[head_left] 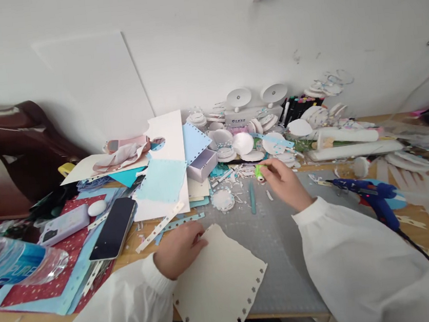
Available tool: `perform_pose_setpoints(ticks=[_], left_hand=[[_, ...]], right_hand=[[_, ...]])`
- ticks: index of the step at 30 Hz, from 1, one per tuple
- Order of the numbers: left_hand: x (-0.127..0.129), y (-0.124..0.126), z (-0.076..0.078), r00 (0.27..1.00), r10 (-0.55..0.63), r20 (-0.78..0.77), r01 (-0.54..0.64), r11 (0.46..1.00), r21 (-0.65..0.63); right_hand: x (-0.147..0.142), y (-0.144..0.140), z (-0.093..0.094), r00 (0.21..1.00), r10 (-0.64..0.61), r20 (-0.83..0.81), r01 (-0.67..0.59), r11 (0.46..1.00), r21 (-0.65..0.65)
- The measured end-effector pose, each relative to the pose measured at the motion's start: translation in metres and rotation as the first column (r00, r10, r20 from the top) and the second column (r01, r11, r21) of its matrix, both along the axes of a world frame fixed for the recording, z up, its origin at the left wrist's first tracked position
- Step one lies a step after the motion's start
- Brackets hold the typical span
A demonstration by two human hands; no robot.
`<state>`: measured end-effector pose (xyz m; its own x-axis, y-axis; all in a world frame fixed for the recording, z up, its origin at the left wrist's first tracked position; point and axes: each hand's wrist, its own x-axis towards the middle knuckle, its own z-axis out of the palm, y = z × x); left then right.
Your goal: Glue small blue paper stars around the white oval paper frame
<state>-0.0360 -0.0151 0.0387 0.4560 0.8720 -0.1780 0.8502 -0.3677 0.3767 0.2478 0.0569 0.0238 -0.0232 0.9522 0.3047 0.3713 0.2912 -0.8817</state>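
In the head view my left hand (181, 248) grips the upper left edge of a cream sheet of paper (220, 279). Flower-shaped holes run along that sheet's two lower edges, and its near corner hangs past the table edge. Farther back, my right hand (284, 183) is closed on a small green craft punch (259, 171), raised just over the back of the grey cutting mat (281, 241). On the mat lie a teal strip of paper (252, 198) and a round white piece with a scalloped edge (222, 200), both apart from my hands.
A blue glue gun (371, 192) with its cord lies at right. Left are a black phone (114, 229), a water bottle (20, 258) and a lilac case (65, 224). Behind stand a lilac box (202, 167), piled white discs (243, 143) and a lamp with two round heads (239, 97).
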Motion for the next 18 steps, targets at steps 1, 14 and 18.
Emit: perform_pose_setpoints(ticks=[1,14,18], left_hand=[[-0.001,0.004,0.002,0.998,-0.049,0.049,0.051,0.998,-0.041],[0.009,0.039,-0.027,0.715,0.211,0.666,0.494,0.522,-0.695],[0.006,0.041,-0.029,0.685,0.254,0.682,0.524,0.479,-0.705]], right_hand=[[-0.002,-0.007,0.000,0.995,0.025,-0.092,-0.030,0.998,-0.057],[-0.034,-0.052,-0.024,0.722,0.171,-0.670,-0.594,0.649,-0.475],[-0.041,-0.057,-0.025,0.732,0.131,-0.669,-0.595,0.601,-0.533]])
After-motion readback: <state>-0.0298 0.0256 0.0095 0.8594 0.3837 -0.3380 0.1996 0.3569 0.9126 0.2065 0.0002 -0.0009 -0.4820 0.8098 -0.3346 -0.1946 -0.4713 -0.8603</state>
